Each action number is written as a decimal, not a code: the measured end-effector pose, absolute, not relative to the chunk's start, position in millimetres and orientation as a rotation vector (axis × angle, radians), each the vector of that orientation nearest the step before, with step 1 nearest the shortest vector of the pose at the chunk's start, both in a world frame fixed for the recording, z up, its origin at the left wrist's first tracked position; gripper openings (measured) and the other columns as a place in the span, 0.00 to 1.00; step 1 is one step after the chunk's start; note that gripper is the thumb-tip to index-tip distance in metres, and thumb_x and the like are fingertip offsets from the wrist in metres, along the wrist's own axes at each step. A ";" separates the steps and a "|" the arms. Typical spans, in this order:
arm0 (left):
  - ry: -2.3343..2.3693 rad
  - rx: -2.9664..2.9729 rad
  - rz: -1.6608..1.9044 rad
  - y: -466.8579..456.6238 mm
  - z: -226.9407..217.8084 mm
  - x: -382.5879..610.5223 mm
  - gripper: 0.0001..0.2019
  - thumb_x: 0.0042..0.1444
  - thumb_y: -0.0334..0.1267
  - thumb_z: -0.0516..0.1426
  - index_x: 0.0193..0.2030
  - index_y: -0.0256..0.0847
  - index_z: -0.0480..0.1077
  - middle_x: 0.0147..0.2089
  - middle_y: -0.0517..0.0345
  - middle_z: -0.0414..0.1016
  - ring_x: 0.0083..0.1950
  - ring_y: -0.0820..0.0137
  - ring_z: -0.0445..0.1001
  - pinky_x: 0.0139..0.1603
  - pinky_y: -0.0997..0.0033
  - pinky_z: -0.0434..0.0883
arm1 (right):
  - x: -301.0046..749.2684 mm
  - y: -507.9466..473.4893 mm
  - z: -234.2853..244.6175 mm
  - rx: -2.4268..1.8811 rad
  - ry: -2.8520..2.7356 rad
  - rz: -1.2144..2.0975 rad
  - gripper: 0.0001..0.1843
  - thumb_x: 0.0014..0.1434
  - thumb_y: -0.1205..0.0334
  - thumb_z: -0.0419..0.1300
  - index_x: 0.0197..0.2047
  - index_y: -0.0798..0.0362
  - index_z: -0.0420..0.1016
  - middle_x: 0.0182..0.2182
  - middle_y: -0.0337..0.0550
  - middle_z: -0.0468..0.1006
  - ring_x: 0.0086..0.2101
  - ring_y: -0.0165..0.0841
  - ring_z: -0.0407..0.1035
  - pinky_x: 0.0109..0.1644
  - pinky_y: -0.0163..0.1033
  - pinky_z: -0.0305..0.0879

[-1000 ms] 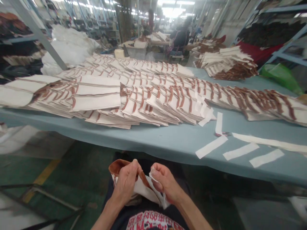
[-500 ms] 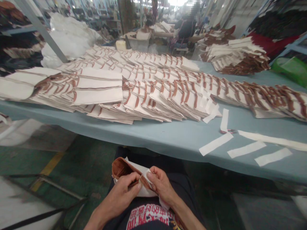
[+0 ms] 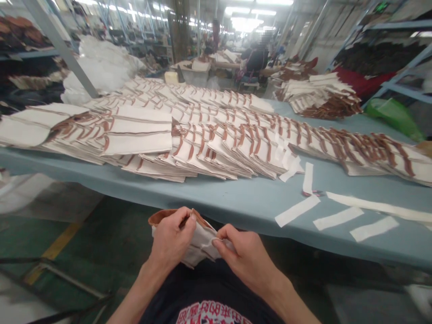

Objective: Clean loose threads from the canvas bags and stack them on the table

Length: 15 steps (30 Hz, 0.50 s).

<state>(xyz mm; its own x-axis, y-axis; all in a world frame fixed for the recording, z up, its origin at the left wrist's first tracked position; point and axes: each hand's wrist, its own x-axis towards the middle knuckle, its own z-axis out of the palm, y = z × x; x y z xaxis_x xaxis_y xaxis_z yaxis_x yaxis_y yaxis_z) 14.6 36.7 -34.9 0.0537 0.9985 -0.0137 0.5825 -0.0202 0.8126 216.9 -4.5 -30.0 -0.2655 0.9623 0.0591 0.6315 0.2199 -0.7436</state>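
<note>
one brown-and-white fabric piece (image 3: 195, 252) hangs between left grip (image 3: 173, 235) and right grip (image 3: 243, 245), both pinching it.

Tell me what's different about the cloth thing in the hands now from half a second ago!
The left hand and right hand moved it, a white-and-brown fabric piece, forward, closer to the blue-covered table. It tipped, so less brown inside shows. Both hands kept hold. The fabric stacks and white strips stayed put.
</note>
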 end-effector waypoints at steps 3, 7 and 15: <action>1.656 1.670 0.852 34.5 -28.1 31.2 0.13 0.62 0.42 0.50 0.29 0.43 0.69 0.25 0.61 0.72 0.28 0.67 0.70 0.32 0.70 0.62 | 207.7 -3.6 -19.3 -1.399 -2.010 0.604 0.10 0.67 0.62 0.57 0.34 0.52 0.75 0.22 0.38 0.78 0.21 0.30 0.71 0.27 0.33 0.54; 1.670 1.599 1.007 26.0 -16.6 41.9 0.16 0.65 0.45 0.48 0.30 0.43 0.69 0.25 0.61 0.72 0.27 0.68 0.71 0.32 0.70 0.65 | 194.4 -0.8 -11.3 -1.426 -1.798 0.530 0.11 0.67 0.60 0.57 0.33 0.52 0.75 0.19 0.36 0.77 0.17 0.27 0.67 0.24 0.31 0.55; 1.639 1.678 1.244 14.2 1.0 44.2 0.13 0.67 0.39 0.50 0.32 0.42 0.71 0.27 0.60 0.77 0.29 0.68 0.74 0.33 0.71 0.68 | 181.3 2.3 8.2 -1.444 -1.626 0.525 0.12 0.66 0.57 0.59 0.32 0.51 0.76 0.20 0.36 0.78 0.19 0.29 0.70 0.24 0.32 0.59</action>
<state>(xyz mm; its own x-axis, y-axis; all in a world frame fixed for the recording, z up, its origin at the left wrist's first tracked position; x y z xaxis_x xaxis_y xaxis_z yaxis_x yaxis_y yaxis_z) 44.2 14.2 1.0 -0.1313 0.9541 0.2693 0.5157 -0.1662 0.8405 181.3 2.3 8.2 0.0559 0.9436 0.3265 0.5748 0.2369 -0.7832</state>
